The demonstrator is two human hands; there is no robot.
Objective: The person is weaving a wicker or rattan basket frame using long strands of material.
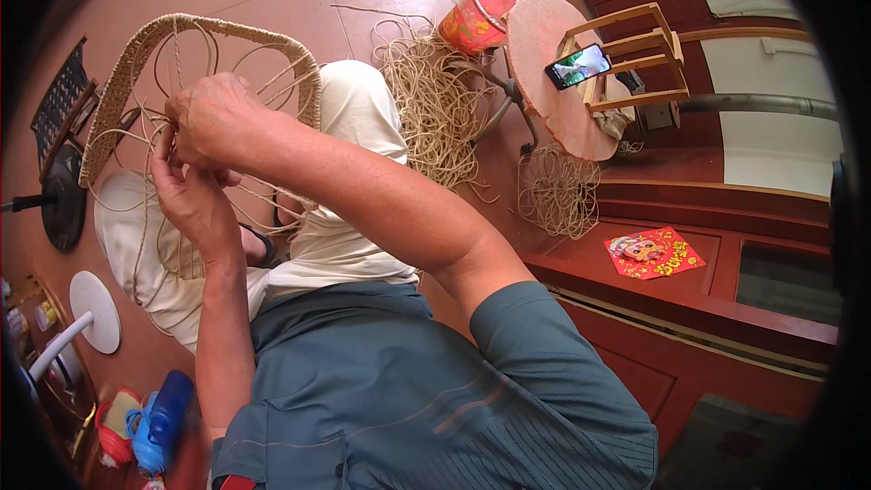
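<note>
A woven basket frame of pale cord (251,34), with loose strands and loops across it, rests against my legs in cream trousers (358,109). My right hand (210,120) is closed at the left part of the frame, over the thin cords (136,136); what its fingertips pinch is mostly hidden behind it. Just below it, touching or nearly so, my left hand (186,191) is raised with curled fingers around the cord, its fingertips partly hidden by my right hand.
A cord pile (426,100) lies right of my legs, near a red bucket (476,18) and round board (531,32) bearing a wooden frame (626,16) and phone (578,66). A white round stand (102,327), dark round base (65,218) and bottles (168,404) sit left.
</note>
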